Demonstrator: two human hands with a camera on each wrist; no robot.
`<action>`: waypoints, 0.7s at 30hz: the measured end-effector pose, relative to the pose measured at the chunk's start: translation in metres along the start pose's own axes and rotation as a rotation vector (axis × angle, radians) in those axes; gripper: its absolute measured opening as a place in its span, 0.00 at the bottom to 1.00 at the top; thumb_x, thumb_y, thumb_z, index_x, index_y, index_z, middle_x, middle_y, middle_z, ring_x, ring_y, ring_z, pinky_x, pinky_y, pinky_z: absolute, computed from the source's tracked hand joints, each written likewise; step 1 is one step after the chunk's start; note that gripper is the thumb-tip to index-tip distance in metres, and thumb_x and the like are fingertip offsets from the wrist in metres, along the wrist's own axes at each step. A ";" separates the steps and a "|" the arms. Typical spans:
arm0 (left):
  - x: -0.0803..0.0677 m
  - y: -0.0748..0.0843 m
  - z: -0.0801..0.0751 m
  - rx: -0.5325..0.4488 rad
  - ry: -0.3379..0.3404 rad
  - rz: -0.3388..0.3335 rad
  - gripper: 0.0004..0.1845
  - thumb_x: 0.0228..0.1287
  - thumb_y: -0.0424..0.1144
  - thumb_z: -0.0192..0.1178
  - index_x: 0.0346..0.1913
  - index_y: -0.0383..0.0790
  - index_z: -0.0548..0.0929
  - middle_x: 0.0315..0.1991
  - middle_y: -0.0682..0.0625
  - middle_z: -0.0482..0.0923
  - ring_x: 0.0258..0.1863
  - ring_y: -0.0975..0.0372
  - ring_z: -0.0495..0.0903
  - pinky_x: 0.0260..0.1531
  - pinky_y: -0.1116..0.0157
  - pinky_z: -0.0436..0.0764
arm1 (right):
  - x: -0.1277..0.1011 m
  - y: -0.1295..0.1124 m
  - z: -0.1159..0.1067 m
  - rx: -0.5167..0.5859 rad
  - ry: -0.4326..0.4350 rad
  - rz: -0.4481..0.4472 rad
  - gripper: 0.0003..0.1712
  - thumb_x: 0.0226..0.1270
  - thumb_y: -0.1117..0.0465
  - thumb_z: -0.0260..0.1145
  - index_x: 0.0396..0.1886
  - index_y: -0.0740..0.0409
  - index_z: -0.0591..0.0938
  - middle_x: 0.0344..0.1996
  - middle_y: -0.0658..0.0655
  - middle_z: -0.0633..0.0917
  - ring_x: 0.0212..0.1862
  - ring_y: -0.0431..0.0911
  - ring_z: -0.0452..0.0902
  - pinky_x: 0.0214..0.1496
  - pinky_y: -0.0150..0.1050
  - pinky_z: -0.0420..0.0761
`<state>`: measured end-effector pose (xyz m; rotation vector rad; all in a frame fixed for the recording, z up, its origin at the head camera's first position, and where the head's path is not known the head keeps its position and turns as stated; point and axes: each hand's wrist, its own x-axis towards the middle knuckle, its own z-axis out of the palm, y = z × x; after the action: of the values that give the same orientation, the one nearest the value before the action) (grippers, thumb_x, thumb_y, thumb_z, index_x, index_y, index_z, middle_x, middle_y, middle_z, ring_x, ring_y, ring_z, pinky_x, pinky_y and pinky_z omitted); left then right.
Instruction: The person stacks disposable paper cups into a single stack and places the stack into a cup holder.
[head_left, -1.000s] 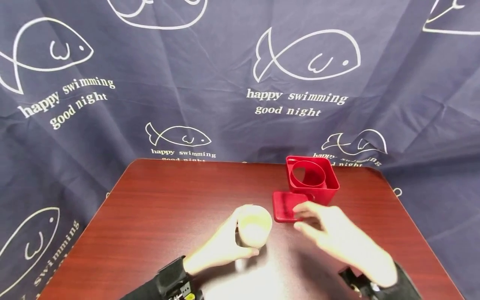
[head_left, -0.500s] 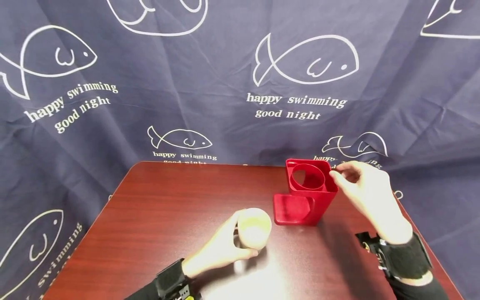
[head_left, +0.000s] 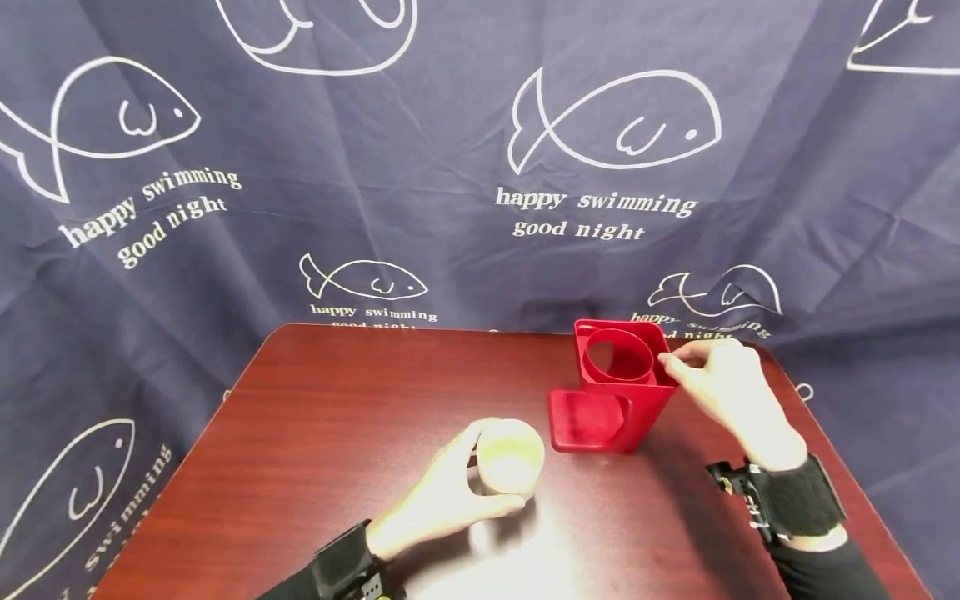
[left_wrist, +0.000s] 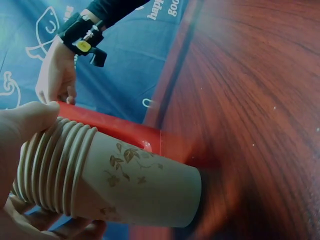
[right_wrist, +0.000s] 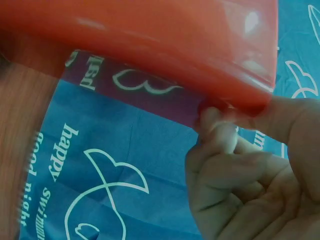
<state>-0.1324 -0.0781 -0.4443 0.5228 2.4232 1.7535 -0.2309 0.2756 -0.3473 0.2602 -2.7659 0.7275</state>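
Observation:
My left hand [head_left: 446,492] grips a stack of paper cups [head_left: 512,458] around the rims. In the left wrist view the nested cups [left_wrist: 140,175] lie sideways across the picture, white with a brown leaf print, several rims close together. Ahead and to the right stands a red plastic cup holder [head_left: 647,408], with a round ring inside its square top and a low tray [head_left: 585,417] at its foot. At its right rim my right hand [head_left: 723,392] pinches the wall between thumb and fingers. The right wrist view shows that hand [right_wrist: 240,175] at the holder's edge [right_wrist: 245,95].
Everything stands on a reddish-brown wooden table [head_left: 360,392] with rounded far corners. Behind it hangs a dark blue cloth [head_left: 450,167] printed with white fish and lettering. Glare brightens the table's near middle.
My right hand has gone from over the low tray up and right to the holder's right rim, and now pinches it. The left hand and cups stay nearly in place.

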 end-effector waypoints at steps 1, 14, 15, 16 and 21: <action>0.000 0.000 -0.001 0.006 0.006 0.007 0.40 0.50 0.49 0.81 0.66 0.61 0.71 0.58 0.62 0.78 0.55 0.62 0.80 0.59 0.60 0.80 | 0.001 0.000 0.000 -0.003 0.000 -0.006 0.14 0.69 0.55 0.67 0.38 0.60 0.91 0.29 0.56 0.90 0.30 0.50 0.81 0.35 0.44 0.78; 0.004 0.002 -0.006 0.044 -0.008 0.109 0.41 0.50 0.46 0.82 0.67 0.57 0.72 0.58 0.59 0.80 0.54 0.62 0.83 0.56 0.63 0.83 | 0.003 -0.001 -0.004 -0.015 -0.008 -0.007 0.15 0.70 0.54 0.66 0.33 0.60 0.91 0.26 0.56 0.89 0.28 0.49 0.79 0.33 0.43 0.77; 0.004 0.003 -0.006 0.053 -0.008 0.109 0.42 0.49 0.45 0.83 0.67 0.58 0.72 0.57 0.59 0.80 0.53 0.63 0.83 0.56 0.63 0.83 | 0.002 -0.001 -0.004 -0.014 -0.008 -0.010 0.14 0.70 0.55 0.66 0.33 0.60 0.91 0.26 0.56 0.89 0.28 0.49 0.79 0.33 0.44 0.77; 0.005 0.004 -0.005 0.059 -0.009 0.117 0.42 0.48 0.44 0.83 0.67 0.58 0.72 0.57 0.60 0.81 0.54 0.63 0.83 0.56 0.63 0.83 | 0.002 -0.001 -0.004 -0.014 -0.008 -0.011 0.14 0.69 0.55 0.66 0.32 0.60 0.91 0.26 0.55 0.89 0.28 0.48 0.79 0.33 0.43 0.77; 0.002 0.028 -0.005 0.093 0.030 0.086 0.42 0.44 0.37 0.84 0.64 0.54 0.76 0.52 0.63 0.83 0.50 0.70 0.82 0.55 0.66 0.82 | 0.001 0.000 -0.003 -0.007 -0.012 -0.010 0.13 0.69 0.55 0.67 0.33 0.60 0.91 0.26 0.56 0.89 0.28 0.48 0.80 0.33 0.43 0.77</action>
<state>-0.1299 -0.0745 -0.4161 0.6240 2.5485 1.6985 -0.2318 0.2771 -0.3447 0.2769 -2.7760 0.7154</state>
